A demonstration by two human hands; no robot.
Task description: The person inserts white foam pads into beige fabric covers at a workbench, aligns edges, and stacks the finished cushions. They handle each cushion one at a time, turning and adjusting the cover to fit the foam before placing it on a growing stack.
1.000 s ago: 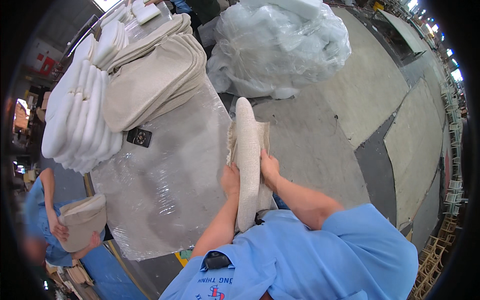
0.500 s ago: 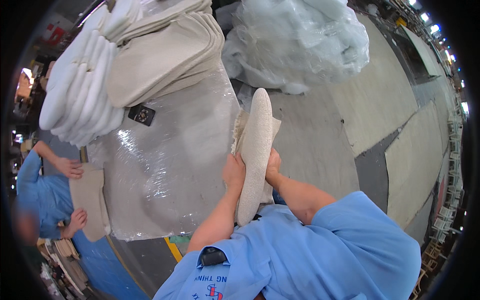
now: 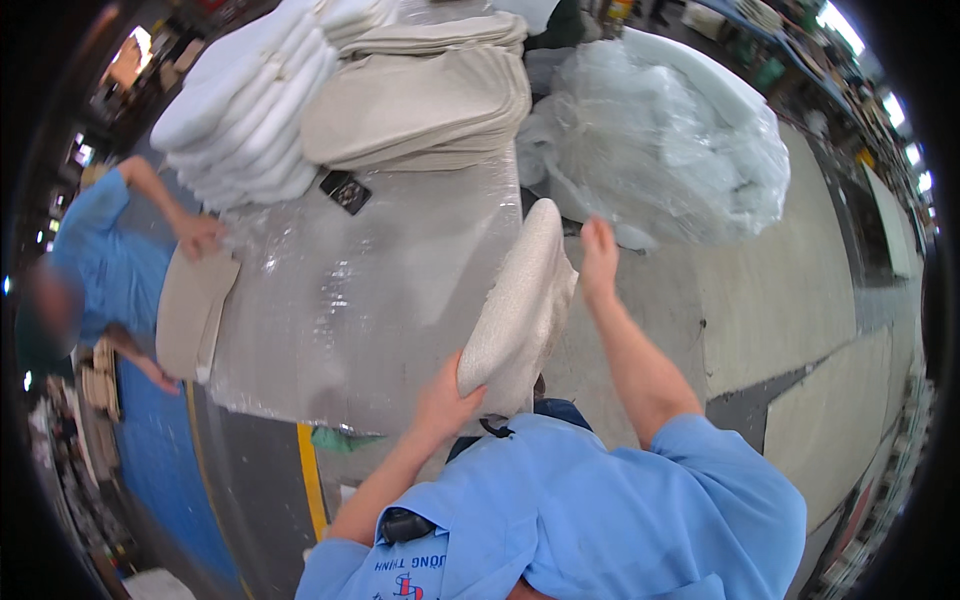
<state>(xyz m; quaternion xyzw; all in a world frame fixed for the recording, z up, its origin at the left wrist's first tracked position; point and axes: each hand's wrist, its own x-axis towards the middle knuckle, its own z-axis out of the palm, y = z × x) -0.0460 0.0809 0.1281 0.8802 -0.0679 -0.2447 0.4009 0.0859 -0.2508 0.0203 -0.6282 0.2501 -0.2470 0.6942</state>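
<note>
1. My left hand (image 3: pixel 450 398) pinches the lower end of a cream, woven-fabric cushion (image 3: pixel 515 305), held tilted in front of me at the right edge of a grey, plastic-wrapped table (image 3: pixel 400 270).
2. My right hand (image 3: pixel 600 262) is raised near the cushion's upper end, apart from it, fingers extended and close together.
3. Stacked beige fabric covers (image 3: pixel 415 110) lie across the table, beside piled white padded pieces (image 3: pixel 235 110).

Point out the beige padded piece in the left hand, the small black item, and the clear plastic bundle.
Beige padded piece (image 3: pixel 518 298): head view, middle of its broad side.
Small black item (image 3: pixel 346 192): head view, its top face.
Clear plastic bundle (image 3: pixel 665 150): head view, its plastic wrapping.
</note>
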